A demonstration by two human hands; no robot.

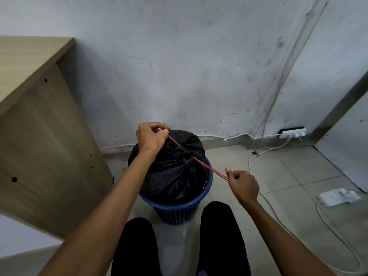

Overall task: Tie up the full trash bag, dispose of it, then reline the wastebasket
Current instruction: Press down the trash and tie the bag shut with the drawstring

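Blue plastic wastebasket with latticed sides, standing on the pale tiled floor close to the scuffed white wall, between the two knees in black trousers at the near edge. Inside it, a full black trash bag, bulging well above the rim, its top gathered into a puckered neck at the centre. Red drawstring running taut through that neck, stretched in a straight line from far left to near right.

Left hand raised over the far left side of the bag, fingers curled tight, thumb and forefinger pinching the far end of the drawstring. Right hand just right of the basket rim, clear of the bag, fingers folded into a fist around the near end of the drawstring, thumb sticking up.

To the left, a light wooden desk, its side panel dotted with small drill holes. Against the wall at far right, a white power strip with plugs in it, white cables trailing over the tiles. Nearer on the right, a white adapter lying flat on the floor with its own cable looping toward the near edge.
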